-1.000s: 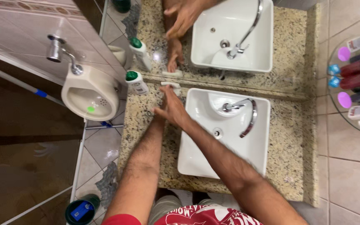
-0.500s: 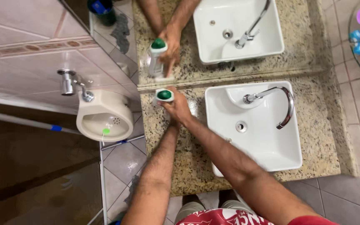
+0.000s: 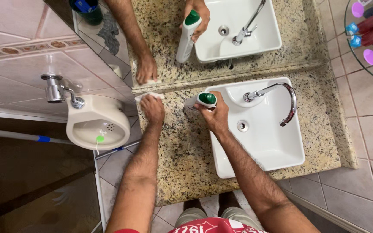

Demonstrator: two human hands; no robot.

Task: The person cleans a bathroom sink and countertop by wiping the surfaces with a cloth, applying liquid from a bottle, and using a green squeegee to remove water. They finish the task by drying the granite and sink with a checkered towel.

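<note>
My right hand [image 3: 214, 115] grips a white bottle with a green cap [image 3: 201, 100], lifted off the speckled granite counter [image 3: 186, 155] beside the white square sink [image 3: 264, 151]. My left hand [image 3: 153, 110] presses a white cloth [image 3: 145, 96] flat onto the counter's back left corner, against the mirror [image 3: 247, 47]. The mirror repeats both hands, the bottle and the sink.
A chrome tap [image 3: 277, 92] arches over the sink. A small white wall basin [image 3: 96, 125] with its own chrome tap [image 3: 57, 92] hangs to the left. A glass shelf [image 3: 370, 41] at top right carries several spray cans. Tiled floor lies below.
My right hand took the bottle and lifted it toward the sink. My left hand moved apart to the back left corner, onto the cloth. The view shifted a little.
</note>
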